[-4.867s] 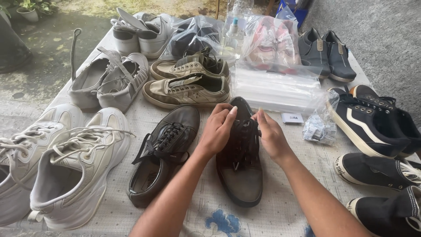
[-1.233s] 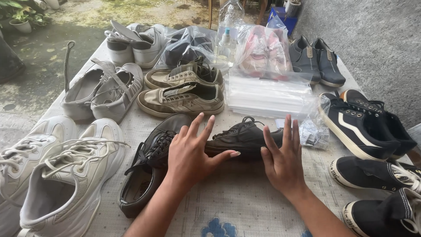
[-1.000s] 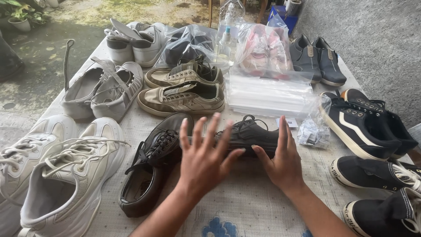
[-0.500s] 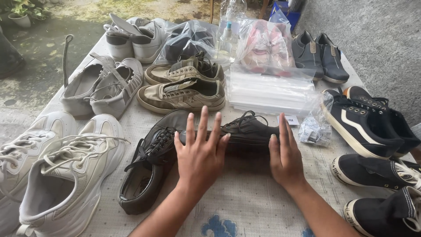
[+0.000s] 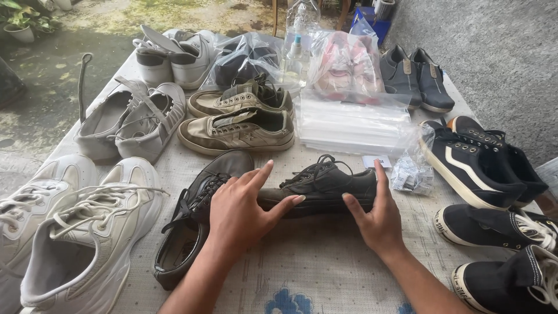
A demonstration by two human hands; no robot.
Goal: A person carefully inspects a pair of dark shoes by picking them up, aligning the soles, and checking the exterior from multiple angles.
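A dark brown laced shoe point(image 5: 323, 187) lies sideways across the table in front of me, toe pointing left. My left hand point(image 5: 239, 209) rests against its toe end with fingers spread, thumb along the sole edge. My right hand point(image 5: 378, 217) presses flat against its heel end, fingers up. Its matching dark shoe point(image 5: 195, 217) lies just left, toe pointing away from me, partly under my left forearm.
White sneakers point(image 5: 75, 232) sit at the left, grey ones point(image 5: 125, 119) and olive ones point(image 5: 238, 125) behind. Bagged shoes point(image 5: 343, 64), a stack of clear plastic bags point(image 5: 354, 122) and small packets point(image 5: 410, 174) are at the back. Black sneakers point(image 5: 482, 163) line the right edge.
The brown shoe went from pointing away from me to lying crosswise. My hands shifted around it, and now both bracket its ends more closely.
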